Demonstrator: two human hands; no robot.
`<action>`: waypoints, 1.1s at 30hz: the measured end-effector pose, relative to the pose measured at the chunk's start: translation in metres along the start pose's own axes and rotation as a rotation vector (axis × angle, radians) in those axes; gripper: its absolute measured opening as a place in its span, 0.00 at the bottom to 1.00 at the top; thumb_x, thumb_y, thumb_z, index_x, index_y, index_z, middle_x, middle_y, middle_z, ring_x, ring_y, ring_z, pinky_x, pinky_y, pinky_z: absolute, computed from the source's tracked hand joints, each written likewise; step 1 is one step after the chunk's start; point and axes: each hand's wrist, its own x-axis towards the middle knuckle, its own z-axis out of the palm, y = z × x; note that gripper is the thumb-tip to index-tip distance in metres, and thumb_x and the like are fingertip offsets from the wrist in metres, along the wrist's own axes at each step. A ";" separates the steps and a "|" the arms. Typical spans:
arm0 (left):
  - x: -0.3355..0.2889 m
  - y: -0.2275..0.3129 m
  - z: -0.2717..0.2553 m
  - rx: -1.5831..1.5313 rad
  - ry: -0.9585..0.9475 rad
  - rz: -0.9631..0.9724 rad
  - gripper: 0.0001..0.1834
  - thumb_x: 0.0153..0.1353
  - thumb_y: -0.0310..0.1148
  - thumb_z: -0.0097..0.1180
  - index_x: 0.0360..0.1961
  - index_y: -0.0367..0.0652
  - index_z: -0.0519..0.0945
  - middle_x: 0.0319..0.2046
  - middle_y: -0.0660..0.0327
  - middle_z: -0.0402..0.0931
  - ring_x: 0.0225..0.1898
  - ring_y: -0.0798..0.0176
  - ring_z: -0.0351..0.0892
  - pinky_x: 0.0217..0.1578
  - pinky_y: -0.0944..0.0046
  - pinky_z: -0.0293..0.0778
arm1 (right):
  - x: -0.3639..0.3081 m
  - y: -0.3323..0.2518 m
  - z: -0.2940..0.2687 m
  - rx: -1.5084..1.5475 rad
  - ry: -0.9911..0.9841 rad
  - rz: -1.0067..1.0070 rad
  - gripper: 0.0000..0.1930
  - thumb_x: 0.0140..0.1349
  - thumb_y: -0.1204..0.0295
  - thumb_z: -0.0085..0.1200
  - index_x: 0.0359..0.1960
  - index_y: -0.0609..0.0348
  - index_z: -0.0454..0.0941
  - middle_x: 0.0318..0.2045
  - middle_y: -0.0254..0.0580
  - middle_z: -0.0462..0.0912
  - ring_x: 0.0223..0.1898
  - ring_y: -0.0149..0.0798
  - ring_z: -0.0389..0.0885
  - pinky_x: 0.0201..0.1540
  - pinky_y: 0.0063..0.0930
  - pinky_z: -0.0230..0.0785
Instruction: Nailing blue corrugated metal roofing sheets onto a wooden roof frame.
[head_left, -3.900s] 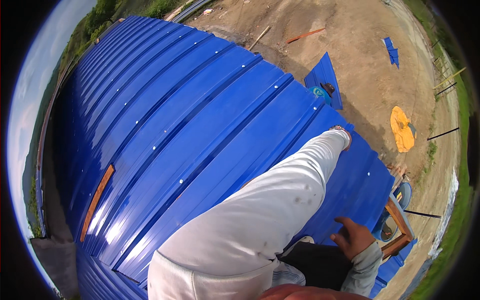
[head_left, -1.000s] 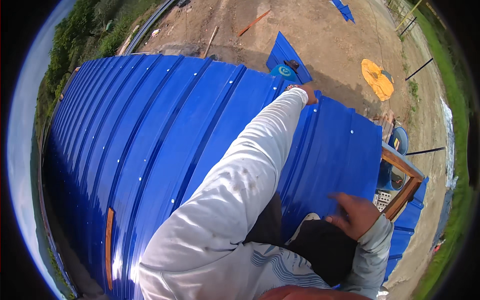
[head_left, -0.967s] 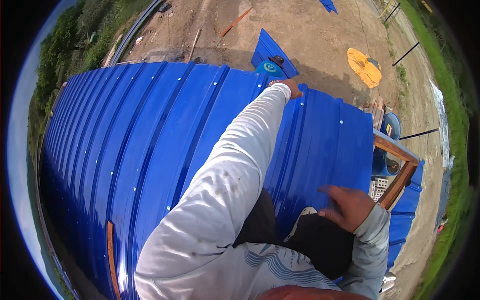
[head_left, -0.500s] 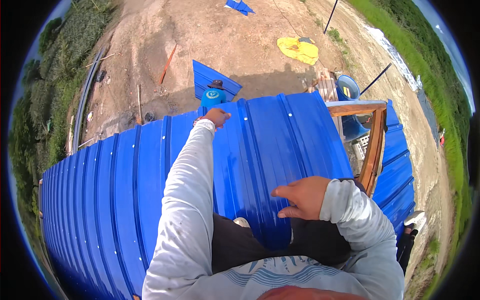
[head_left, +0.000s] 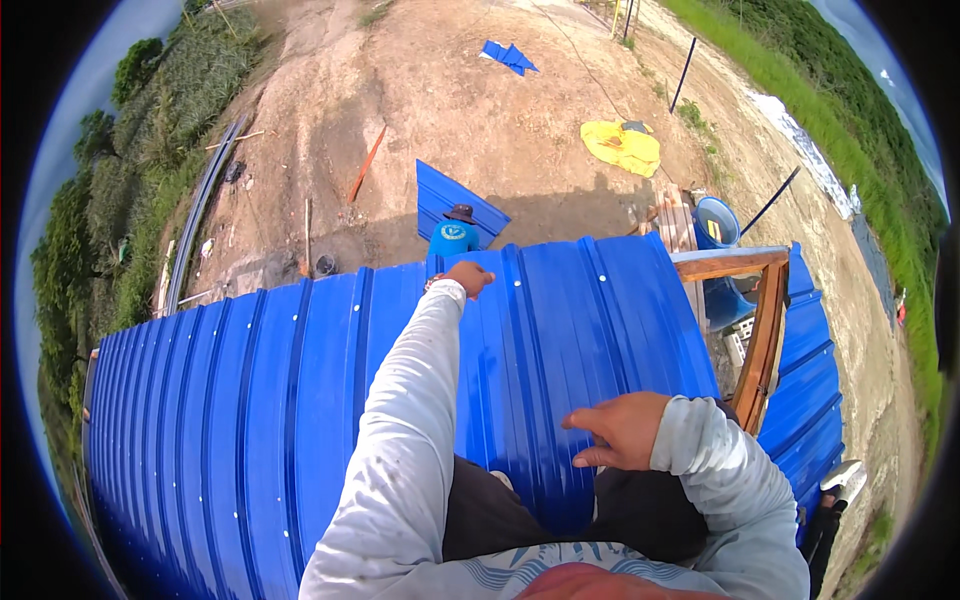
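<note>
I am on a roof of blue ribbed metal sheets (head_left: 330, 350). My left arm, in a pale sleeve, stretches forward, and my left hand (head_left: 462, 279) is above the roof's far edge with its thumb out to the right; nothing shows in it. My right hand (head_left: 625, 430) hovers over the sheet between my knees, bare, with thumb and forefinger apart. White-headed screws (head_left: 356, 308) dot the sheets. Just beyond the edge, below my left hand, a person (head_left: 453, 236) in a blue shirt and dark hat stands beside a loose blue sheet (head_left: 450, 200).
To my right is a wooden frame (head_left: 762, 340) around a gap in the roof, with more blue sheets beyond it. On the ground below are a blue drum (head_left: 715, 222), a yellow tarp (head_left: 620, 147) and long metal bars (head_left: 200, 215). Another person's shoe (head_left: 845, 480) shows at the right.
My view has tilted up, so the roof and ground sit lower in the picture and more ground shows at the top. Both hands keep about the same pose.
</note>
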 end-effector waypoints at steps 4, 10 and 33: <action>0.002 0.002 -0.003 0.037 -0.059 -0.041 0.27 0.63 0.50 0.57 0.55 0.41 0.79 0.41 0.58 0.83 0.33 0.64 0.84 0.26 0.63 0.77 | -0.001 0.002 0.003 0.002 0.019 -0.016 0.28 0.65 0.48 0.54 0.57 0.57 0.71 0.30 0.44 0.82 0.35 0.51 0.83 0.38 0.42 0.75; -0.003 0.004 -0.008 -0.005 -0.068 -0.048 0.27 0.63 0.50 0.56 0.56 0.41 0.78 0.42 0.58 0.82 0.35 0.64 0.83 0.26 0.64 0.77 | -0.001 -0.006 -0.003 0.034 -0.065 0.036 0.28 0.66 0.50 0.54 0.58 0.57 0.71 0.38 0.52 0.83 0.42 0.56 0.82 0.46 0.46 0.74; -0.013 0.008 -0.014 -0.006 -0.017 -0.005 0.27 0.64 0.51 0.55 0.53 0.40 0.81 0.33 0.56 0.83 0.32 0.62 0.84 0.34 0.59 0.77 | -0.003 -0.012 -0.005 0.034 -0.071 0.048 0.28 0.65 0.51 0.56 0.58 0.58 0.71 0.42 0.55 0.84 0.45 0.59 0.82 0.48 0.48 0.74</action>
